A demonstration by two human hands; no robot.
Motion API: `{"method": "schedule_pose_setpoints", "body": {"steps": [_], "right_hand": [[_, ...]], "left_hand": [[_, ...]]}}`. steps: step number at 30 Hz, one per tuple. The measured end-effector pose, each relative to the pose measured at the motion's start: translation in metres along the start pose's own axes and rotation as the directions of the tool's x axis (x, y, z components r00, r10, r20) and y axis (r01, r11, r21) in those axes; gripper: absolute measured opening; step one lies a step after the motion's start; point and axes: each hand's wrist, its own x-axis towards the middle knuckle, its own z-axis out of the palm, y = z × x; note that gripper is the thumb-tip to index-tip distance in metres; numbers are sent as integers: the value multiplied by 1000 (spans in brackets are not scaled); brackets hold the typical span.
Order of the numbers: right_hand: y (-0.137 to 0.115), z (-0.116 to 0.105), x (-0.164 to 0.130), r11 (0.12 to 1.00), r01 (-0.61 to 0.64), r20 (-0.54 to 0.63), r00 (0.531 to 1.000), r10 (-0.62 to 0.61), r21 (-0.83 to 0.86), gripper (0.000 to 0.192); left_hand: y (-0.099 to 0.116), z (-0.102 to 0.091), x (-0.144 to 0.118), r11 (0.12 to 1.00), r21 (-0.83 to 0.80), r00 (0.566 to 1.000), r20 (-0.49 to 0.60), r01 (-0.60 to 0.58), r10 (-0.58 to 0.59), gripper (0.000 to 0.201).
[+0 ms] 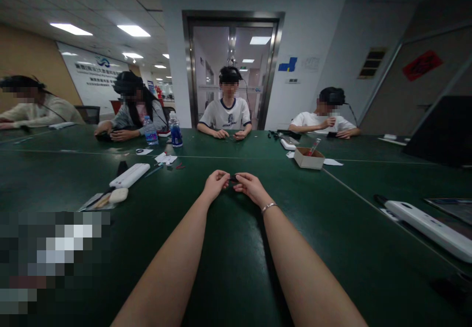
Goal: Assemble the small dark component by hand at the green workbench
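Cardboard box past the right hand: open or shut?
Open. The cardboard box has no lid on top, and a thin stick-like item pokes out above its rim.

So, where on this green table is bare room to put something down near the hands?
Bare green table lies between the forearms and right of the right hand, up to the cardboard box. Left of the left hand is crowded: white case, paper scraps, bottles.
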Motion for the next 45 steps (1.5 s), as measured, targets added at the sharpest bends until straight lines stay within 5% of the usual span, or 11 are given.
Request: {"method": "schedule_pose_setpoints", "body": {"steps": [45], "right_hand": [[4,-4,3,999,23,-4,1000,-23,-25,18]], "left_hand": [[-3,-5,3,996,85,993,112,27,-37,39]]}}
